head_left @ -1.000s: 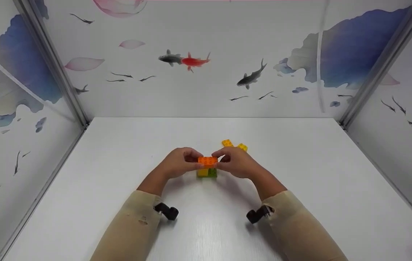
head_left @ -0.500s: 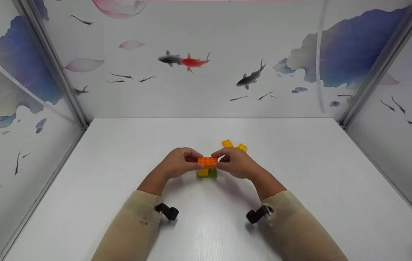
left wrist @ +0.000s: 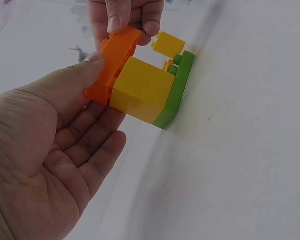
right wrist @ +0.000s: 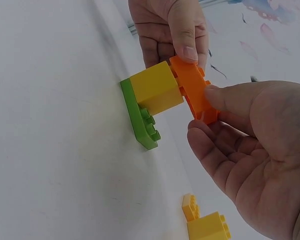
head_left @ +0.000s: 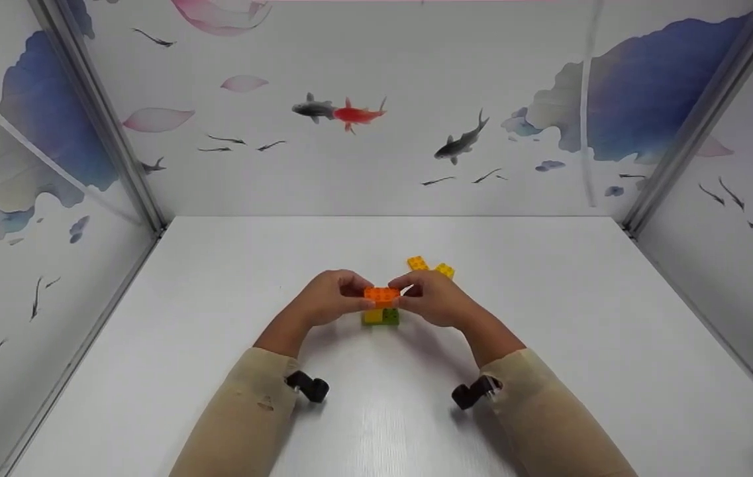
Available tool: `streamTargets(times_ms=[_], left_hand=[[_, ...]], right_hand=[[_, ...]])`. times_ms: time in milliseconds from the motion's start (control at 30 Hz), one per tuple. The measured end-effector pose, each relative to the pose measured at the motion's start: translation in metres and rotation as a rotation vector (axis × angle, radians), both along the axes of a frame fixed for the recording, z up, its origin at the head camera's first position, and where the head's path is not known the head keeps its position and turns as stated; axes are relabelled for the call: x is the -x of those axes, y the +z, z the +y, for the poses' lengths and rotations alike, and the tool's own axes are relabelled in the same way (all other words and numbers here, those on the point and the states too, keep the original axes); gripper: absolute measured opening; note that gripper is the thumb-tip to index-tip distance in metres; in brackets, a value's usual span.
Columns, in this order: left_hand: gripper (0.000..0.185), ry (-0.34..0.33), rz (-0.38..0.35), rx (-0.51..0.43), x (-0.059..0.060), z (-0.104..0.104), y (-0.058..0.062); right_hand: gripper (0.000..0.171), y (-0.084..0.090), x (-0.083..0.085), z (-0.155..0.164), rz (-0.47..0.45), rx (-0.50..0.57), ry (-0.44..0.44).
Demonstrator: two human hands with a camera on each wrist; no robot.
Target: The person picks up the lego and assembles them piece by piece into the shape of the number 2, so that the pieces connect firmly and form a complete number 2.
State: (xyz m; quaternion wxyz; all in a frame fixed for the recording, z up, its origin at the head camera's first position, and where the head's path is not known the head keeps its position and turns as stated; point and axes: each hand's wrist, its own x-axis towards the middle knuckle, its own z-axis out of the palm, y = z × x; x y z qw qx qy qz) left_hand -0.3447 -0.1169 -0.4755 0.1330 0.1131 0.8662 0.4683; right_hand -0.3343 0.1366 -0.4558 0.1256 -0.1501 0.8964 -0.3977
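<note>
Two hands pinched one orange brick [head_left: 381, 294] by its ends — the left hand [head_left: 326, 299] on its left end, the right hand [head_left: 434, 299] on its right — near the middle of the desk [head_left: 548, 331]. It sat on a yellow block [left wrist: 142, 89] over a green plate [left wrist: 176, 92]. Two loose yellow bricks [head_left: 431, 266] lay just beyond the right hand, toward the desk's far edge.

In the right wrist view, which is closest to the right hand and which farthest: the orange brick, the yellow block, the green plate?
1. Orange brick: in the right hand's grip.
2. Yellow block: just beyond it, under the brick.
3. Green plate: farthest, against the table.
</note>
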Motion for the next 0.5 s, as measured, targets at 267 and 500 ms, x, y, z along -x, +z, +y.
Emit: streamTargets(times_ms=[267,500], left_hand=[[0.025,-0.026,0.045,0.005,-0.0021,0.0008,0.0003],[0.024,-0.026,0.048,0.014,-0.0020,0.0018,0.0004]], right_hand=[[0.028,-0.0008,-0.0013,0.0030,0.016,0.021,0.018],[0.028,-0.0009,0.0001,0.0030,0.010,-0.005,0.008]])
